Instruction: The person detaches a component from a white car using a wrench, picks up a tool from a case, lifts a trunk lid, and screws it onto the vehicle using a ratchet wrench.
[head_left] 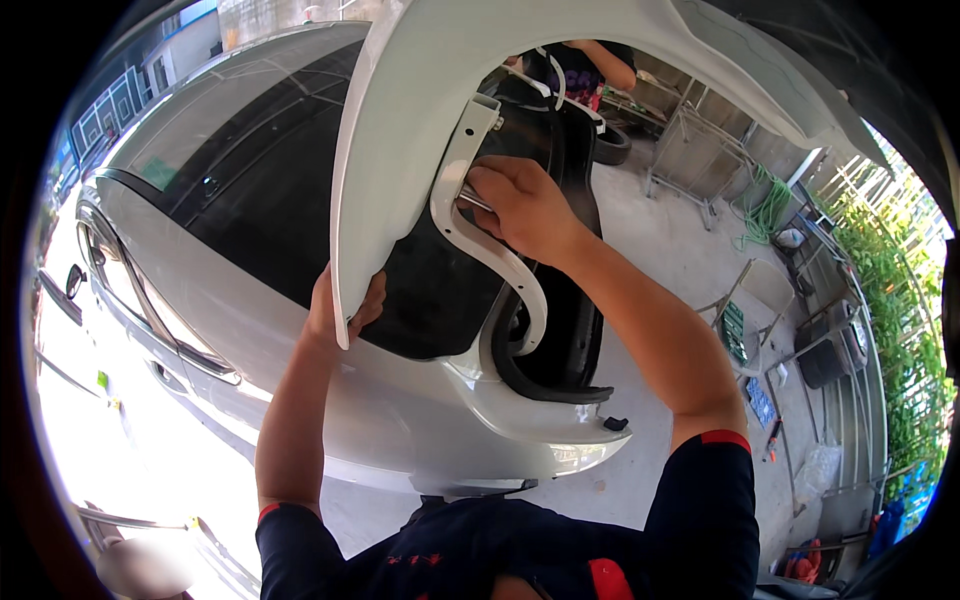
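A pale trunk lid stands raised over the back of a white car. At its lower corner, my left hand grips the edge, fingers curled around it. A curved white hinge arm runs from a bracket with a bolt down into the trunk opening. Beside that hinge, my right hand is closed around a shiny metal rod-like tool; most of it is hidden in the fist. Black rubber seal lines the trunk opening below.
Across the trunk, another person's arm is near the far hinge. To the right are a folding chair with a green tool case, a metal rack, a tire and a green hose.
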